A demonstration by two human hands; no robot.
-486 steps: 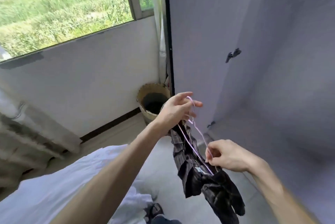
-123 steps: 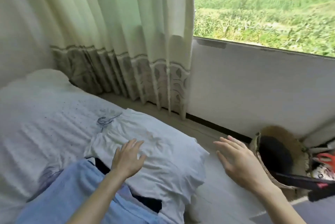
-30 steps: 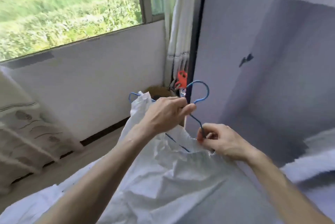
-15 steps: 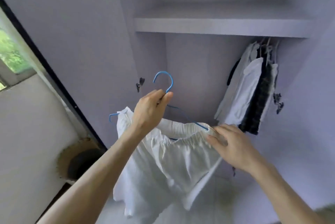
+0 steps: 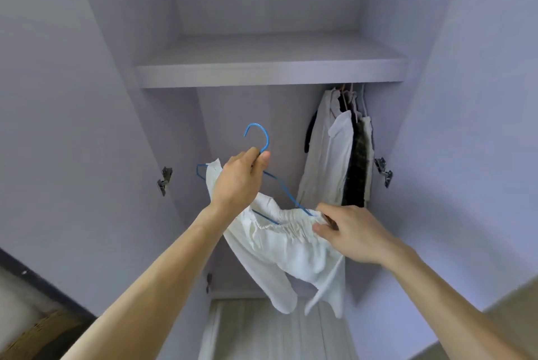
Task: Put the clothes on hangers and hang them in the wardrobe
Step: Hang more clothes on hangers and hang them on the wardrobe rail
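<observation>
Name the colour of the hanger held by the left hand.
Blue hanger, clearest in the head view.

Hanger and garment held before the open wardrobe (image 5: 256,115)

A shelf (image 5: 270,68) spans the wardrobe high up; under it, at the far right, hung clothes (image 5: 337,155) are bunched against the right wall. Nearer, in the middle, the hanger (image 5: 257,134) tilts down to the right with the garment (image 5: 285,254) draped on it. The left hand (image 5: 238,182) grips the hanger's neck below the hook, and the right hand (image 5: 352,231) pinches the garment at the hanger's right end. A basket (image 5: 37,330) sits on the floor at near left.
</observation>
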